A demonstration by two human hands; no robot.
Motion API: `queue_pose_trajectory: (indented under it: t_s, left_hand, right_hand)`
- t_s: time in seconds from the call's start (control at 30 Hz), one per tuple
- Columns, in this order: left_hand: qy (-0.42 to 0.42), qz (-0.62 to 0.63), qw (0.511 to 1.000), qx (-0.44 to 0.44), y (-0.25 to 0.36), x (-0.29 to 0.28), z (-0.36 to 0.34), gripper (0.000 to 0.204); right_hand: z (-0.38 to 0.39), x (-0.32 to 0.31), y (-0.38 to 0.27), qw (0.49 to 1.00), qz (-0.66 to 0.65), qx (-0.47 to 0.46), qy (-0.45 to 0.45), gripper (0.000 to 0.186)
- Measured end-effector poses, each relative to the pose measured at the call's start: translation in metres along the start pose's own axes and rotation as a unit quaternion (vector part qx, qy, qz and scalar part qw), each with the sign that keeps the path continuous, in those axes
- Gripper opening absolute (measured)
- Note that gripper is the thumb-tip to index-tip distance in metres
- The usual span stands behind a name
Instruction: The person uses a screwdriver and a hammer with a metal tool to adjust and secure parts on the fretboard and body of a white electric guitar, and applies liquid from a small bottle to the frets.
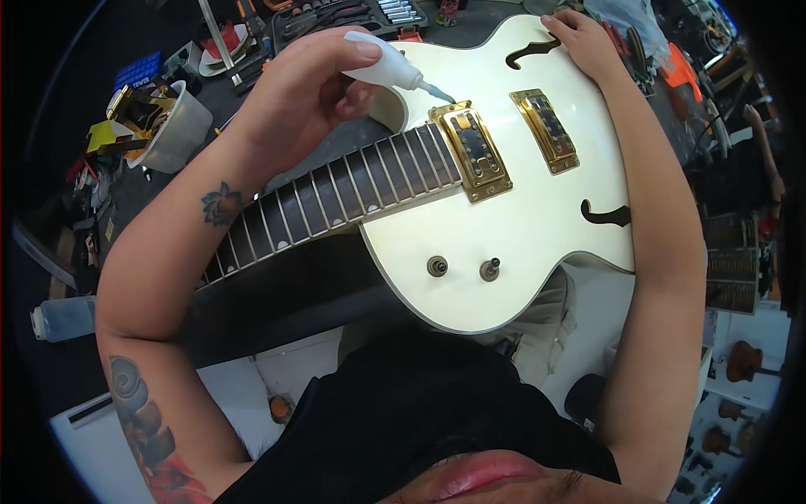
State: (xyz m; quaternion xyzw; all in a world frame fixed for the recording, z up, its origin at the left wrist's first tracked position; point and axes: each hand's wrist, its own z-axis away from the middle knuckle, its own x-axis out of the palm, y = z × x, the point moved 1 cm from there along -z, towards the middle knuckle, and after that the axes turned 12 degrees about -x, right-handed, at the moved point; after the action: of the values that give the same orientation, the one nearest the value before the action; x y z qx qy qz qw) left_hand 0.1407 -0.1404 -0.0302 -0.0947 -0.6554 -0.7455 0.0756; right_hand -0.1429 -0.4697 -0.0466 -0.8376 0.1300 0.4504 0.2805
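A white hollow-body electric guitar (537, 218) lies face up, its fretted neck (336, 197) running to the lower left. My left hand (315, 84) is closed around a white squeeze bottle (384, 64) with a thin nozzle. The nozzle's tip points down at the top corner of the gold-framed neck pickup (476, 151); whether it touches cannot be told. My right hand (583, 40) grips the guitar's far rim beside the upper f-hole (532, 54), with some fingers hidden. My right forearm lies over the body's right end. A second gold-framed pickup (546, 132) sits to the right.
Two control posts (437, 266) without knobs rise from the near side of the guitar's top. A translucent tub (176, 130) with gold parts stands at the left. Behind the guitar is an open tool case (336, 21) with sockets. A clear bottle (65, 319) lies at the lower left.
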Motion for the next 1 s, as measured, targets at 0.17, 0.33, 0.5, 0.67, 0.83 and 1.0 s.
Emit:
queue_pose_trajectory:
  t_s: [0.17,0.33,0.5,0.67,0.83,1.0]
  left_hand:
    - [-0.016,-0.017,1.0,0.002,0.001,-0.002,0.002,0.03]
    - [-0.025,0.039,0.998,-0.029,0.003,0.004,0.003,0.036]
    - [-0.106,0.089,0.99,-0.038,0.002,-0.003,0.005,0.043]
    - [-0.136,0.167,0.974,-0.072,0.007,0.002,0.003,0.04]
    - [-0.045,0.079,0.993,-0.078,-0.001,0.002,-0.001,0.03]
    - [-0.067,0.038,0.995,-0.06,0.0,0.011,-0.001,0.032]
  right_hand:
    - [-0.003,0.005,0.001,1.0,-0.008,-0.015,-0.009,0.046]
    - [0.003,-0.009,-0.054,0.997,0.027,0.072,0.012,0.037]
    - [0.002,-0.008,-0.052,0.997,0.053,0.05,0.018,0.041]
    - [0.001,-0.006,-0.044,0.998,0.039,0.051,0.002,0.042]
    - [0.004,-0.011,-0.046,0.997,0.058,0.054,0.013,0.042]
    - [0.004,-0.01,-0.035,0.997,0.064,0.049,0.0,0.042]
